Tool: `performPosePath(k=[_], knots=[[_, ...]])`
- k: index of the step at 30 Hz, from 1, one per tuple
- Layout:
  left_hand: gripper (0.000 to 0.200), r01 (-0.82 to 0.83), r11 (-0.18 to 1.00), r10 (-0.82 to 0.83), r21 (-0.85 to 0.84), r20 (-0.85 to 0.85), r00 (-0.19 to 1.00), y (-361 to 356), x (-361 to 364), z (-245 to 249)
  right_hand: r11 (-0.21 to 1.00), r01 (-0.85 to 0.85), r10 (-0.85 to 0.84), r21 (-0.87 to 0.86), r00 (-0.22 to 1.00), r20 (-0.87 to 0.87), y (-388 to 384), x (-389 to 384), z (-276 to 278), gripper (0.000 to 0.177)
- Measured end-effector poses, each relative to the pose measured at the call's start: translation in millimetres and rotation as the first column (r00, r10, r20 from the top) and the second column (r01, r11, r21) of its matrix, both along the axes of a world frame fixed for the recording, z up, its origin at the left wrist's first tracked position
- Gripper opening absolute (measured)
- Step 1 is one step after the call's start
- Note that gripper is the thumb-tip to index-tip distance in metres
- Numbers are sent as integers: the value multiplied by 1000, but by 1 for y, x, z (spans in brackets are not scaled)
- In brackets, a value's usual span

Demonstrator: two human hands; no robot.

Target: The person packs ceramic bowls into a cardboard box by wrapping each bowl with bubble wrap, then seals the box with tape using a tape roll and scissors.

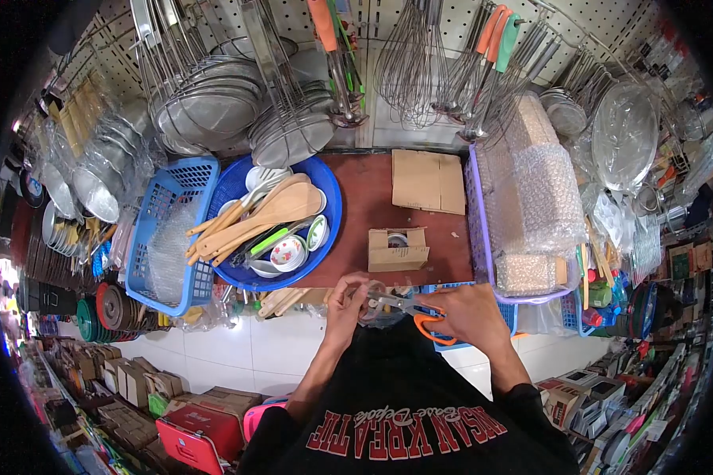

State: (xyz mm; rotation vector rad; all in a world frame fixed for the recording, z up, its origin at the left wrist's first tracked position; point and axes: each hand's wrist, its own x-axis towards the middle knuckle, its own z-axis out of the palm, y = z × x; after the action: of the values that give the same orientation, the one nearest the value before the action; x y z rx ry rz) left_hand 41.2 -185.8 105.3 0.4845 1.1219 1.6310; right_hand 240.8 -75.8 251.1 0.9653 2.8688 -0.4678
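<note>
My right hand (455,310) is closed around orange-handled scissors (429,323), whose blades point left. Pinched in my left hand (345,307) is a clear, round plastic piece (375,299); its exact kind is hard to make out. The scissor blades touch or overlap this piece, just past the table's front edge. Close in front of both hands, a small open cardboard box (380,257) stands on the brown-red tabletop (364,214), with a round, ring-like item (398,240) inside it.
To the left, a blue basin (334,207) holds wooden spatulas (289,204) and small bowls, beside a light blue basket (184,305). Flat cardboard (428,182) lies at the back. A purple basket (478,214) with bubble-wrapped goods stands right. Strainers (206,111) and whisks (412,63) hang above.
</note>
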Motion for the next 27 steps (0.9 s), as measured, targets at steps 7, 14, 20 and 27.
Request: performPosePath(k=[7,14,20,27], knots=[[66,-2,999,25,36,-645,764,6,-15,-40,843,372,-471,-388,860,-198,5,36,-38,37],[93,122,924,-371,-362,-927,59,18,-40,-80,669,585,-732,-458,624,-272,13,57,-154,37],[98,122,912,-392,-392,-920,-25,29,-54,-99,696,653,-715,-298,665,-214,33,55,-218,31],[99,76,923,-382,-378,-924,36,22,-49,-99,701,700,-713,-137,691,-117,53,39,-237,36]])
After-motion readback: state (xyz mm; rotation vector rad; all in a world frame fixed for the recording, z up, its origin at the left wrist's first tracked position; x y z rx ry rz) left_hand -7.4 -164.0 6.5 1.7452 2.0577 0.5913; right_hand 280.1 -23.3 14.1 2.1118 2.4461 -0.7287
